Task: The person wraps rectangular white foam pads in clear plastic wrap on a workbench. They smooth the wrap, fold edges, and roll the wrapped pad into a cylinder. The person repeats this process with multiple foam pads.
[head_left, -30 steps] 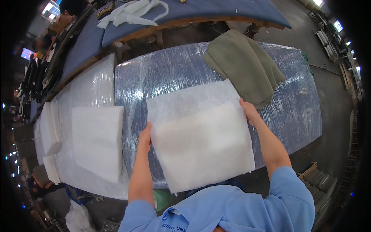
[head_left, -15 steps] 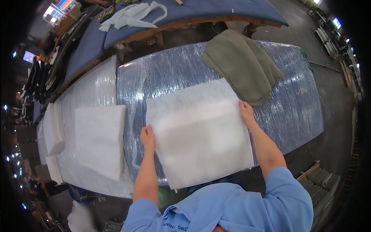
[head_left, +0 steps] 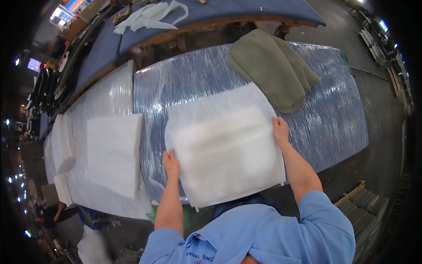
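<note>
A: In the head view, how are the arms posed?
B: Both reach forward from light-blue short sleeves (head_left: pixel 327 209). The left forearm (head_left: pixel 169 202) runs nearly straight up; the right forearm (head_left: pixel 300 167) slants inward from a bent elbow.
A: And the left hand (head_left: pixel 171 164)?
B: Closed, fingers curled, pinching the left edge of a squarish sheet of white, fluffy padding (head_left: pixel 228 154). I can't see the fingertips underneath.
A: The right hand (head_left: pixel 281 130)?
B: Also closed, thumb and fingers pinching the opposite edge, a little farther from the body than the left.
A: So where is the padding?
B: Between the two hands, in front of the chest, above a blue-grey surface wrapped in shiny clear plastic (head_left: pixel 332 141). Its far strip looks thinner and greyer than the rest. Whether its underside rests on the plastic, I can't tell.
A: What's around it?
B: A folded olive-green cloth (head_left: pixel 274 70) just beyond the far right corner, and a thick white rectangular pad (head_left: pixel 113 152) lying left of the left hand.
</note>
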A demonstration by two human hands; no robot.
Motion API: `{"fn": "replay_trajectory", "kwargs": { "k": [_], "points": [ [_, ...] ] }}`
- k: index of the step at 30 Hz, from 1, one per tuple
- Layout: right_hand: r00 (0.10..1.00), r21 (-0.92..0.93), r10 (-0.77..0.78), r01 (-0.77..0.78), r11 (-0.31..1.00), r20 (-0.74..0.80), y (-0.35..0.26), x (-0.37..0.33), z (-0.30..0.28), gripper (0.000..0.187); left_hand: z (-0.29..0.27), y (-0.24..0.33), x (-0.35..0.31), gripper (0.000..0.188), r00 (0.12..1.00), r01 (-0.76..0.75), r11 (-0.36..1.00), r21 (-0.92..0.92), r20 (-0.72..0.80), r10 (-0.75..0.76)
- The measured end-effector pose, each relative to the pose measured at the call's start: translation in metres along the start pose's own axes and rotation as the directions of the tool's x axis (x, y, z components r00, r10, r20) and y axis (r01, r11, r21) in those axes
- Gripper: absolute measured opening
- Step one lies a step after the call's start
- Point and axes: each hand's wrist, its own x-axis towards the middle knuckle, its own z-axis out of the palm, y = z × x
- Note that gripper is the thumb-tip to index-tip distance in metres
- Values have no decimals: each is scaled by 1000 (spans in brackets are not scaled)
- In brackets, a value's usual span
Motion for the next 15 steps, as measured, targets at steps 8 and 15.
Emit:
{"fn": "replay_trajectory", "kwargs": {
  "k": [8, 15],
  "points": [
    [973, -102, 97, -77, 992, 208, 7, -50, -12, 44, 3, -15, -60, 35, 991, 127, 986, -104, -25, -131],
    [999, -19, -4, 5, 1000, 52, 22, -44, -19, 43, -12, -17, -51, 37, 995, 104, 993, -56, 3, -104]
  ]
}}
